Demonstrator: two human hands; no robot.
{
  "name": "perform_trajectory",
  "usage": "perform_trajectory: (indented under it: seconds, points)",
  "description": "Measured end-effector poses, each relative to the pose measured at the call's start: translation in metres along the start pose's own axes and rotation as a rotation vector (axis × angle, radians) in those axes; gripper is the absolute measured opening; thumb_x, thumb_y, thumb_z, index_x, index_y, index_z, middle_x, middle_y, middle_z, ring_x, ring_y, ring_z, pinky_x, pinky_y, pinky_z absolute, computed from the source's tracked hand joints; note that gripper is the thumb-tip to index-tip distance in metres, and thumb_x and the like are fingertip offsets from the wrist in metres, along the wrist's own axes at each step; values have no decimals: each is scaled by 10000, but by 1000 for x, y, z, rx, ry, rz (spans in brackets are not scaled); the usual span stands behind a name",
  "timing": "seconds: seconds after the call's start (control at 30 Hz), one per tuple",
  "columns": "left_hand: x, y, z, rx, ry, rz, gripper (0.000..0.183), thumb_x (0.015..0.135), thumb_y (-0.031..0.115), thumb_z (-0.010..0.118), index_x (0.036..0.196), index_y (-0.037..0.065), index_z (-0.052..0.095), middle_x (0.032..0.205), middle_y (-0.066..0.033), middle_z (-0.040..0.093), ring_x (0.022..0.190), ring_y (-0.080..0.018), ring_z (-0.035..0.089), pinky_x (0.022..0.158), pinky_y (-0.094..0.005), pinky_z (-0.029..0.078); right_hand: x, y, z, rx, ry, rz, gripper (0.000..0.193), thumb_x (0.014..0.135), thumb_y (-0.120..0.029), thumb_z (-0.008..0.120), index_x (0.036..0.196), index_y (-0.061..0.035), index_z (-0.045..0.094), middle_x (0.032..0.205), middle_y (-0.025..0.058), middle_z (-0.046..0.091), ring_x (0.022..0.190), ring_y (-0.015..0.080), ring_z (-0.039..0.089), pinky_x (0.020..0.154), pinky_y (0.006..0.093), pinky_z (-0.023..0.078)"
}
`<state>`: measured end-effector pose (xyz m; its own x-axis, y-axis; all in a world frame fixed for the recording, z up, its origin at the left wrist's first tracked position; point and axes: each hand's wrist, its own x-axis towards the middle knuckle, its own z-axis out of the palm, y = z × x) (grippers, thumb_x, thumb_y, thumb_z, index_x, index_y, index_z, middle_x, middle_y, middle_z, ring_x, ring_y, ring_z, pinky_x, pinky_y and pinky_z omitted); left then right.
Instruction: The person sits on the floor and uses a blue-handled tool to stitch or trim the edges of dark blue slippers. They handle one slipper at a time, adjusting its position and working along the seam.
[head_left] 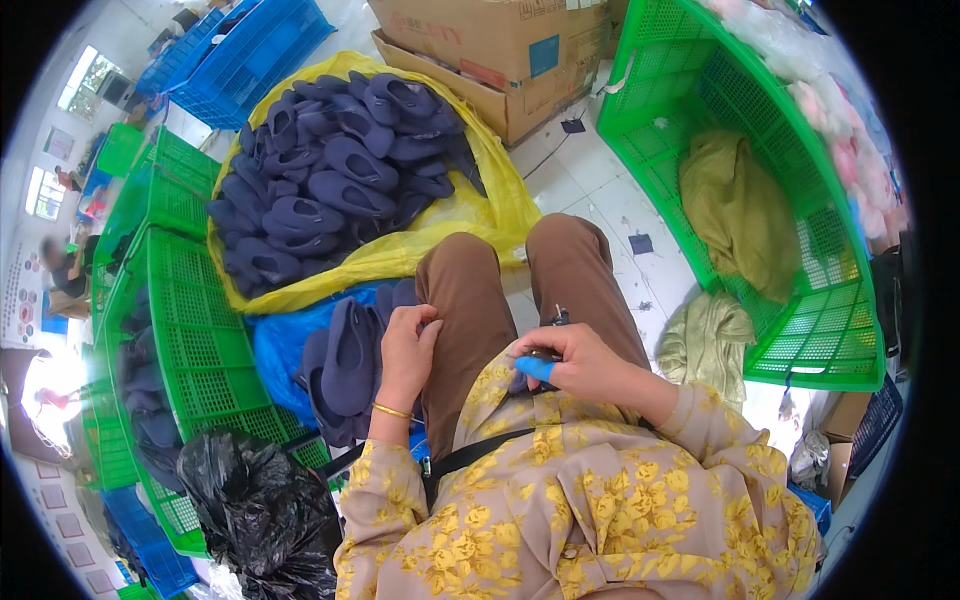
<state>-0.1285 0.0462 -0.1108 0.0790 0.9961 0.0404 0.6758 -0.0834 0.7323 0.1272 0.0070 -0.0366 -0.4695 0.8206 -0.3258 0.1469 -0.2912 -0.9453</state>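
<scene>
My right hand (580,360), with blue tape round a digit, is closed over my lap on a small dark tool (560,316) with a metal tip; its kind is mostly hidden by the fingers. A bit of dark blue material (518,382) shows just below that hand. Beside my left thigh, my left hand (402,350) has curled fingers, and whatever may be in them is hidden. Next to it, several dark blue slip-on shoes (350,355) rest on a blue plastic bag (280,350).
A big heap of dark blue slip-on shoes (320,185) fills a yellow sack (490,200) ahead. Green crates (210,330) stand left, near a black plastic bag (255,500). Another green crate (640,130) on the right holds olive cloth (740,210). Cardboard boxes (480,50) stand behind.
</scene>
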Motion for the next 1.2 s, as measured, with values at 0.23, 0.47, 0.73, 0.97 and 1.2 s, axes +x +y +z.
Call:
perform_trajectory:
  seconds: [0.23,0.47,0.73,0.97,1.2]
  points:
    - [1,4,-10,-368,15,-157,120,916,112,597,922,-6,620,778,-75,647,697,-140,607,661,-274,478,11,6,4,9,-29,62,146,945,-126,603,1032,-27,664,758,-10,625,670,43,565,616,213,453]
    - [-43,90,-25,-517,-183,-191,101,901,98,650,931,2,644,638,40,557,571,-5,460,514,-188,369,20,10,20,255,-1,140,136,935,-144,626,1024,-60,686,725,-12,630,612,28,516,545,191,389]
    - [-60,97,-24,-378,-165,-151,93,876,98,668,909,11,669,591,18,532,542,-11,430,502,-201,361,13,7,16,483,-9,116,137,922,-136,651,1005,-33,685,715,9,638,586,44,521,526,195,391]
    - [-61,98,-26,-258,-134,-70,84,854,66,667,921,15,663,688,-45,596,582,-81,524,549,-235,428,10,5,15,486,5,95,118,924,-131,642,985,-38,681,716,1,639,586,34,521,524,184,386]
    - [-54,101,-20,-6,64,286,161,801,20,675,960,47,665,899,-95,662,825,-268,632,701,-337,506,12,22,23,328,49,-15,123,927,-72,622,1026,-14,664,783,9,649,660,45,571,599,192,453]
